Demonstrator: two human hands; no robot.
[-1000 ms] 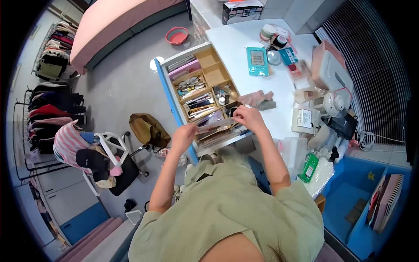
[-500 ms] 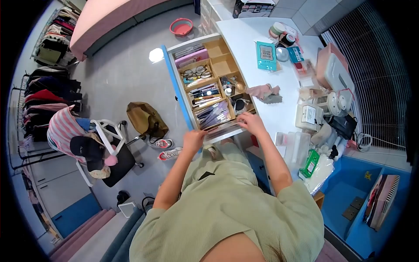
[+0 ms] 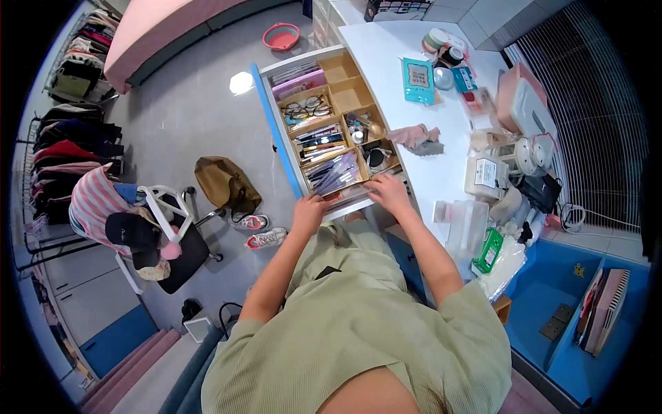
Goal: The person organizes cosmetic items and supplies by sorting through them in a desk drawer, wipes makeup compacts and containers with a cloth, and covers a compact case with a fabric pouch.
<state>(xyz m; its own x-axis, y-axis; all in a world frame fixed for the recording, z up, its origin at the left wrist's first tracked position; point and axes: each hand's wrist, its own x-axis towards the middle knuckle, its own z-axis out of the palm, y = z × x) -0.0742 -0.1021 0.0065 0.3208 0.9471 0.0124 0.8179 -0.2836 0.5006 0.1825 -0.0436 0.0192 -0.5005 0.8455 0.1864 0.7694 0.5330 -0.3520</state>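
Note:
The drawer (image 3: pixel 266 131) is pulled out and holds several cardboard compartments. At its near end lies a flat, see-through item (image 3: pixel 347 196), perhaps a plastic case, stretching between both hands. My left hand (image 3: pixel 312 212) has its fingers curled on the left end of this item. On the right end, the fingers of my right hand (image 3: pixel 391 194) are bent over it, close to the desk edge. Just beyond the hands sit a compartment of purple-handled brushes (image 3: pixel 336 174) and one with a dark round item (image 3: pixel 376 159). Eyeglasses (image 3: pixel 307 108) and pen-like sticks (image 3: pixel 321 143) fill compartments farther back.
The white desk (image 3: pixel 414 181) holds a pink-grey cloth (image 3: pixel 418 138), a teal packet (image 3: pixel 418 81), clear boxes (image 3: pixel 467 228) and a green pack (image 3: pixel 488 250). On the floor are a brown bag (image 3: pixel 226 185), shoes (image 3: pixel 266 238), a chair (image 3: pixel 181 262) and a pink basin (image 3: pixel 281 36).
Both hands have shifted slightly away from my body and to the left, bringing the flat see-through item lower and closer against the compartments at the drawer's near end.

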